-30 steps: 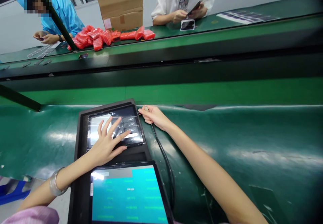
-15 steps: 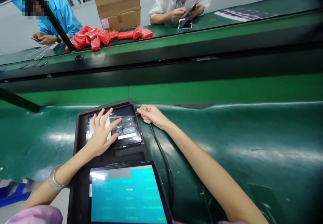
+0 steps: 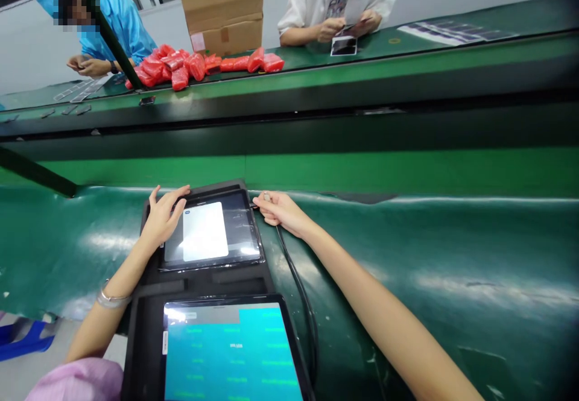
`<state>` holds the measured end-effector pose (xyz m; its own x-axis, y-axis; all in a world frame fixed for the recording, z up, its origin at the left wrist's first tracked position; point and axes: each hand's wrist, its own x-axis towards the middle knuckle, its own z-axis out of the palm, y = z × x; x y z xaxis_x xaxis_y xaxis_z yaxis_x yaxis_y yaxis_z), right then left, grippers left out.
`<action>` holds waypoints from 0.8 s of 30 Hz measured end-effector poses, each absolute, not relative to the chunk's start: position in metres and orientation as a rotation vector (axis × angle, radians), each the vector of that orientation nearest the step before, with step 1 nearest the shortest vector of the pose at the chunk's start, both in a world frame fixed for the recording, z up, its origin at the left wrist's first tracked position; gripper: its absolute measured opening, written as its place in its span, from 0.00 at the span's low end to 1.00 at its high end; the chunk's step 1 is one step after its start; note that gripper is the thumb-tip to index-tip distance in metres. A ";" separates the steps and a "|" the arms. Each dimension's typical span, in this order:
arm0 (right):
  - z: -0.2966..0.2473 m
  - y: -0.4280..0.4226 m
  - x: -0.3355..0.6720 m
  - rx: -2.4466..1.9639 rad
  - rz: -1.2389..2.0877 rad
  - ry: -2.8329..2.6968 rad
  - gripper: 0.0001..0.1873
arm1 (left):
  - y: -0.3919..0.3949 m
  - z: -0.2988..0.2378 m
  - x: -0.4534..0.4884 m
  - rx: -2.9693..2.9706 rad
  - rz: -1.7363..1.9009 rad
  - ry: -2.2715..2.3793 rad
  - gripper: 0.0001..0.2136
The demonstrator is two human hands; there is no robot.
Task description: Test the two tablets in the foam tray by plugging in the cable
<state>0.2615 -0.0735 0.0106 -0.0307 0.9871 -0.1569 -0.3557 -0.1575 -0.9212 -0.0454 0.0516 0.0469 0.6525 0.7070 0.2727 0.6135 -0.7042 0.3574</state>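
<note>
Left hand (image 3: 160,217): fingers spread, tips resting along the upper left edge of a tablet (image 3: 212,229) showing a white panel, apparently to steady the unit. The tablet lies in a recess of a black foam tray (image 3: 203,285), which seems meant to keep it located on the green conveyor belt (image 3: 407,250). A second tablet (image 3: 230,347), showing a cyan screen, sits nearer the person in the same tray.

Right hand (image 3: 280,211): thumb and forefinger pinch a small connector (image 3: 266,196) just beside the first tablet's upper right corner, its black cable (image 3: 296,286) trailing down the belt.

Count: two tablets, one tray, one cable. Beyond, on a farther belt: two co-workers (image 3: 108,27), one cardboard box (image 3: 221,12), and red bagged packs (image 3: 194,66) — too bunched to count.
</note>
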 end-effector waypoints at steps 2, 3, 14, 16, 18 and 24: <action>0.009 -0.073 0.262 -1.051 1.481 -0.849 0.28 | 0.051 0.046 -0.049 2.628 0.613 1.109 0.18; 0.008 -0.073 0.262 -1.055 1.483 -0.847 0.28 | 0.051 0.046 -0.050 2.624 0.628 1.129 0.18; 0.008 -0.072 0.261 -1.084 1.487 -0.841 0.26 | 0.080 0.039 -0.081 2.236 0.567 1.302 0.24; 0.009 -0.072 0.260 -1.087 1.487 -0.837 0.27 | 0.082 0.042 -0.087 2.216 0.526 1.225 0.27; 0.010 -0.072 0.260 -1.088 1.486 -0.833 0.27 | 0.083 0.043 -0.091 2.201 0.506 1.171 0.32; 0.010 -0.072 0.260 -1.083 1.490 -0.830 0.26 | 0.081 0.037 -0.091 2.201 0.566 1.201 0.31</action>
<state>0.2600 -0.0723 0.0103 -0.0225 0.9802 -0.1966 -0.3483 -0.1920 -0.9175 -0.0914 0.0815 0.0370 0.5088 0.8557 0.0946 0.6172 -0.4392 0.6528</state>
